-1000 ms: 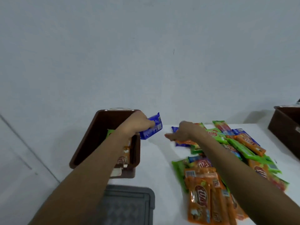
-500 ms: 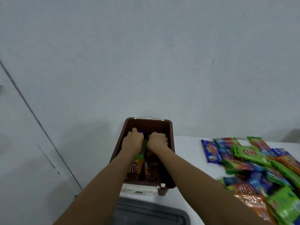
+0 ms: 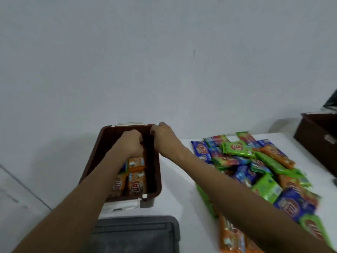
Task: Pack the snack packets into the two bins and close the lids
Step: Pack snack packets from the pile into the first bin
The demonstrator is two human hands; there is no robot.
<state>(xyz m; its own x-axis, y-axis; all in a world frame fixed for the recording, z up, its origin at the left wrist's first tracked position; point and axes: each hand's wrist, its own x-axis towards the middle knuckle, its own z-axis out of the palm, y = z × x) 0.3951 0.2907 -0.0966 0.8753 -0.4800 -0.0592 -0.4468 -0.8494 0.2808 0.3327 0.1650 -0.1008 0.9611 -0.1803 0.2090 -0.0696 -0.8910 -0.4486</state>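
Observation:
The brown left bin stands at the table's left end and holds several orange snack packets, with a blue edge showing beside them. My left hand is inside the bin, curled into a fist over the packets, and no packet shows in its grip. My right hand hovers at the bin's far right rim with loosely bent fingers and nothing in it. A heap of green, blue and orange snack packets lies on the white table to the right. The second brown bin sits at the right edge.
A dark grey lid lies at the table's near edge in front of the left bin. A white latch sticks out of the bin's near end. A plain wall rises behind the table.
My left hand carried a blue packet into the left bin. My right hand joined it inside, then rose to the bin's right rim. The view has swung left and partly back.

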